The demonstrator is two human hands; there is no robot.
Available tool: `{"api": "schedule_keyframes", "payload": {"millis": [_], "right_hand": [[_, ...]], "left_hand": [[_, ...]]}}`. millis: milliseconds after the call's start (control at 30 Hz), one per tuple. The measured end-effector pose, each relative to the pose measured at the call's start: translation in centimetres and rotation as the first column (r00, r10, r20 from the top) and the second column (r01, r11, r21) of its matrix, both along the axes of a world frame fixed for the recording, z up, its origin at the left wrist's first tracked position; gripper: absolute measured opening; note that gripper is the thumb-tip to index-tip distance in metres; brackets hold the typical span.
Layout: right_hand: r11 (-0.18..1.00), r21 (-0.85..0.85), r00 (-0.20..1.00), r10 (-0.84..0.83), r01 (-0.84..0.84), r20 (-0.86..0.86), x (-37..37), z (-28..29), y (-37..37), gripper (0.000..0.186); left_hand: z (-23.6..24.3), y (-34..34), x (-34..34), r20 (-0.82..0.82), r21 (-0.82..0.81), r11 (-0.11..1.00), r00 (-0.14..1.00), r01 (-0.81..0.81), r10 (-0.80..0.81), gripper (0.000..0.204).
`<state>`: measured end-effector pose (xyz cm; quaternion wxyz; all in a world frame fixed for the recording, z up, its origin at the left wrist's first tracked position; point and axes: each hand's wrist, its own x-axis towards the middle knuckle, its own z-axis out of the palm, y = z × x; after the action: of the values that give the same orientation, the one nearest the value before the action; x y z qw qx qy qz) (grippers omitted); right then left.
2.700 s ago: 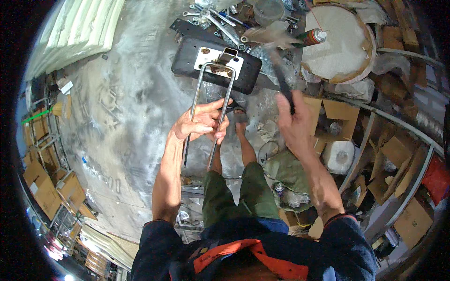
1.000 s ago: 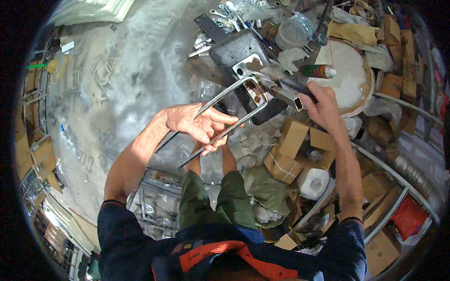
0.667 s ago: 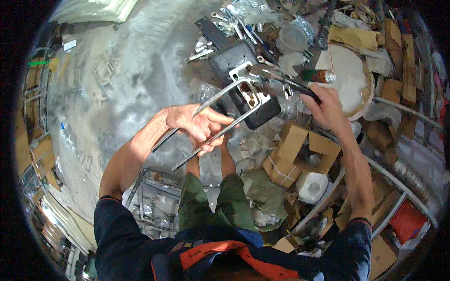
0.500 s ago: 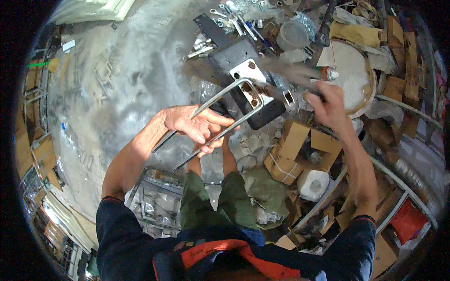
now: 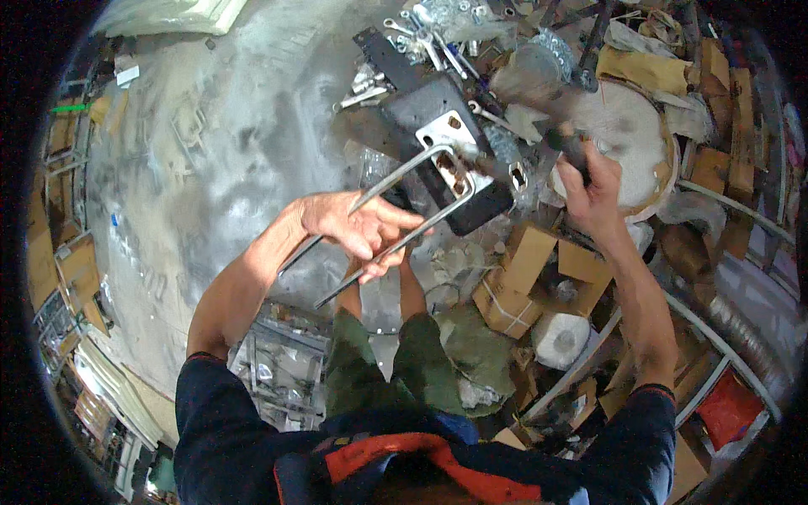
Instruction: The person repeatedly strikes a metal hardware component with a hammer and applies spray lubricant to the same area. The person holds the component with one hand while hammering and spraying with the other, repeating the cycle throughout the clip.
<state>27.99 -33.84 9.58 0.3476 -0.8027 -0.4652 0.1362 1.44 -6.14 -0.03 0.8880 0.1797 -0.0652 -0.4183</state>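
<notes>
One U-shaped metal rod (image 5: 396, 210), bend pointing upper-right

A U-shaped metal rod frame (image 5: 396, 210) is held slanted, its bent end resting on a dark block (image 5: 438, 135). A blurred hammer (image 5: 539, 126) is raised just beside it.

A metalworking workshop (scattered wrenches (image 5: 421, 38), cardboard boxes (image 5: 526, 269), concrete floor (image 5: 194, 168)).

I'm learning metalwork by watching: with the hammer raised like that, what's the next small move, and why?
Probably a short blow down onto the bent end of the metal rod frame. The right hand holds the hammer raised above it, while the left hand pins the frame on the dark block.
</notes>
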Motion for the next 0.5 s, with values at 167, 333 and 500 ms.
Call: {"api": "schedule_keyframes", "payload": {"millis": [167,333,500], "right_hand": [[0.969,-0.227,0.995,0.088,-0.098,-0.055,1.0,-2.2,-0.2,0.018],[0.958,-0.281,0.997,0.07,-0.06,0.027,1.8,-3.4,-0.7,0.02],[0.994,-0.046,0.992,-0.1,0.097,-0.074,-0.4,-1.8,1.6,0.022]], "left_hand": [[-2.1,0.1,0.3,-0.058,-0.012,0.997,0.996,-0.073,0.073,0.085],[-2.2,0.2,1.1,-0.018,-0.039,0.993,0.994,-0.112,0.112,0.088],[-2.3,0.2,0.7,-0.014,0.041,0.995,0.996,-0.089,0.089,0.085]]}}
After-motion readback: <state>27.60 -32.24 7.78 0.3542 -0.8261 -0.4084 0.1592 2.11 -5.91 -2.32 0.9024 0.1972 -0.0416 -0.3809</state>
